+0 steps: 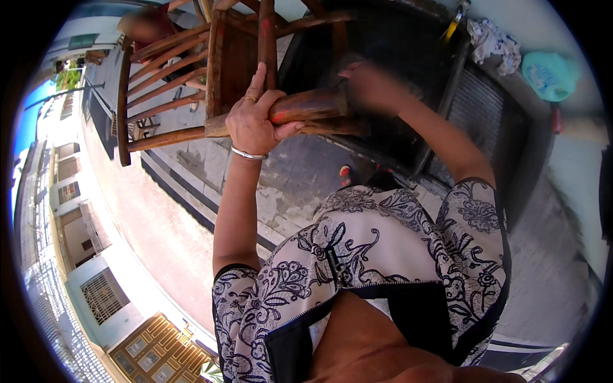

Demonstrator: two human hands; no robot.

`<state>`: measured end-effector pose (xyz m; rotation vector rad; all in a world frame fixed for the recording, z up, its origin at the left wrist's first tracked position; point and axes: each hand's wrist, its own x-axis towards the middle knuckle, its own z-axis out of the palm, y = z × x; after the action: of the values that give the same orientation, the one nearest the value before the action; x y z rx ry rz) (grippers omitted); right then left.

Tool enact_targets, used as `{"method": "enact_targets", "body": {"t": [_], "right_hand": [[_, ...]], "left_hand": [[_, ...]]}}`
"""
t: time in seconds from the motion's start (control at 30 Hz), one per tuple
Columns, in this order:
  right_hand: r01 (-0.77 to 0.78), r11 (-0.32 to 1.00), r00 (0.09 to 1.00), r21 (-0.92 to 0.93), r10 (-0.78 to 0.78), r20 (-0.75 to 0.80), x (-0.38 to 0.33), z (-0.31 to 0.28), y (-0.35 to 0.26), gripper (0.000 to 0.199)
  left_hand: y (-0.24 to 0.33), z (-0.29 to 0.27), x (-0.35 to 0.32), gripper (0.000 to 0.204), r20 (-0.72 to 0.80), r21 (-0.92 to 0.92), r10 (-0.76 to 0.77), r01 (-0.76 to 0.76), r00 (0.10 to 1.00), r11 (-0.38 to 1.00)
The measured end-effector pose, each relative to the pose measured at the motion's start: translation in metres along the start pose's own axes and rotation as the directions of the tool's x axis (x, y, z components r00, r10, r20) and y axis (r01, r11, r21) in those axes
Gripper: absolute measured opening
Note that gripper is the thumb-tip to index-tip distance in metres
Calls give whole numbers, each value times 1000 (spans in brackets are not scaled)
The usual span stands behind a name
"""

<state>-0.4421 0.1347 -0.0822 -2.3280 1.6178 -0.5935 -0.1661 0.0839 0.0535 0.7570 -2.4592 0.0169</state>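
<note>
A brown wooden chair [236, 70] lies tipped over, its slatted back pointing left and its legs pointing right. Reddish marks show on one thick chair leg [306, 107]. My left hand [254, 118] is closed round the wood where this leg meets the seat, with its index finger stretched along the frame. At the far end of the leg is my right hand [377, 88], smeared by motion. Its fingers and anything in them cannot be made out. Beneath the legs spreads a dark, wet-looking surface [396, 143].
To the right is a ribbed grey panel [476, 112]. A yellow-handled tool [454, 25], a crumpled white cloth [495, 45] and a teal plastic bag [550, 75] lie along the back right. Another person [153, 32] is behind the chair's back at the upper left.
</note>
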Motion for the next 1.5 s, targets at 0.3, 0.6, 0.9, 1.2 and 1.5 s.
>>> {"method": "enact_targets", "body": {"t": [0.3, 0.6, 0.9, 1.2, 1.5], "right_hand": [[-153, 985, 987, -82, 156, 33, 1, 6, -35, 40], [-394, 918, 917, -43, 390, -81, 56, 14, 23, 38], [-35, 985, 842, -167, 119, 527, 19, -49, -43, 22], [-331, 939, 895, 87, 283, 346, -2, 22, -41, 23], [44, 949, 731, -312, 182, 658, -19, -40, -24, 34]], "left_hand": [[1, -2, -4, 60, -21, -16, -6, 6, 1000, 1000], [5, -1, 1, 59, -3, 1, -13, 13, 1000, 1000], [5, 2, -1, 54, -47, 41, 2, 0, 999, 999], [8, 4, 5, 50, -91, 42, 23, -19, 996, 999], [10, 5, 3, 49, -127, 48, 31, -25, 991, 999]]}}
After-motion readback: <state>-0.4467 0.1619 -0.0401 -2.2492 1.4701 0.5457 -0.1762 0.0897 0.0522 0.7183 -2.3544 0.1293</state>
